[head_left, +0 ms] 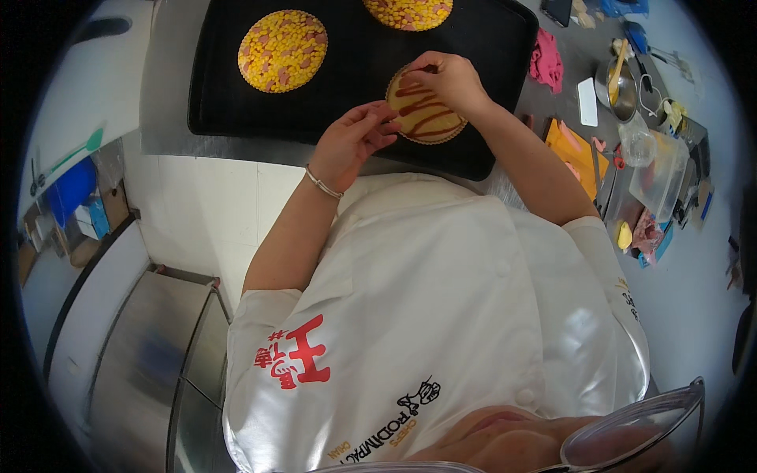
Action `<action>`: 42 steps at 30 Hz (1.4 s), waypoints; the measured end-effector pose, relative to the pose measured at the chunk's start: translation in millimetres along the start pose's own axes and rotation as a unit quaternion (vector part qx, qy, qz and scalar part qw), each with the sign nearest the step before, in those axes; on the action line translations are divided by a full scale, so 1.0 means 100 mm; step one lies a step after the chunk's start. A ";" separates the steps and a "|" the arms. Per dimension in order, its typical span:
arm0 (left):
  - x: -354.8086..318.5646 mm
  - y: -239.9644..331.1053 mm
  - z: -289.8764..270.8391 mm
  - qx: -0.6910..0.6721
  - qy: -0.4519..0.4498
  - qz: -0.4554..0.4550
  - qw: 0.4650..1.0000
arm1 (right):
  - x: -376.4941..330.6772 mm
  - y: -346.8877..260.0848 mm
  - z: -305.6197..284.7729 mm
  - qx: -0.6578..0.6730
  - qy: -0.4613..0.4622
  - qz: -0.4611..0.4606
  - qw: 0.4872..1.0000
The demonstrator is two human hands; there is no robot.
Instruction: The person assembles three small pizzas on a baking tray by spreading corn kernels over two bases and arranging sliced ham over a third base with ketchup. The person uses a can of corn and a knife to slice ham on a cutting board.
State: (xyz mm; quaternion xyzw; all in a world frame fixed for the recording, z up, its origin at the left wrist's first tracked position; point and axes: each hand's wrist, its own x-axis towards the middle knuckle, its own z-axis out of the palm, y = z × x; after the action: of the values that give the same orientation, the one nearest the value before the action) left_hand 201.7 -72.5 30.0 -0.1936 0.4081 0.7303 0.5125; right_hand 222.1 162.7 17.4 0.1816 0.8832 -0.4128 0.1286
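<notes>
1. At far left, a stainless steel cabinet (150,355) stands below the white worktop edge, with a blue container (71,189) on a lower shelf beside it.
2. On the black baking tray (347,71), a round tart topped with corn and ham pieces (282,50) sits at the tray's left; a second topped tart (408,12) is cut off by the upper edge of the view.
3. The left hand (351,146), a thin silver bracelet (322,184) on its wrist, hovers at the tray's near edge, fingers loosely curled and pinched toward each other, touching the left rim of the sauced tart base; whether anything is held between the fingers cannot be told.
4. The sauced tart base (422,110), a round pastry shell with brown zigzag sauce stripes, lies at the tray's front right, between the two hands.
5. The right hand (449,79) rests over the shell's far rim, fingers bent down and pinched narrowly at the pastry's top edge.
6. Right of the tray, a pink cloth (546,61), an orange cutting board (576,154), a small steel bowl (619,87) and a clear plastic tub (658,177) crowd the steel counter.
</notes>
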 end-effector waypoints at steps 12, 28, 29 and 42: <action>0.12 0.03 -0.13 0.018 0.056 0.010 0.998 | 0.12 0.20 0.28 -0.157 0.144 -0.126 0.969; 0.22 0.04 0.09 0.016 0.044 0.012 0.999 | -0.02 0.34 -0.03 0.113 0.062 0.031 0.991; 0.22 0.03 0.07 0.017 0.031 0.015 0.999 | 0.04 0.42 -0.02 0.114 0.074 0.020 0.991; 0.15 0.12 0.14 0.027 0.031 0.002 0.999 | 0.09 0.39 0.09 -0.191 0.172 -0.126 0.958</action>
State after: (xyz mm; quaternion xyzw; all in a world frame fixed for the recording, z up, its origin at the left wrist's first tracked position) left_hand 186.6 -54.4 32.0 -0.2011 0.4440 0.7135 0.5033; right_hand 231.0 180.8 -18.2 0.1094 0.9701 -0.2117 -0.0456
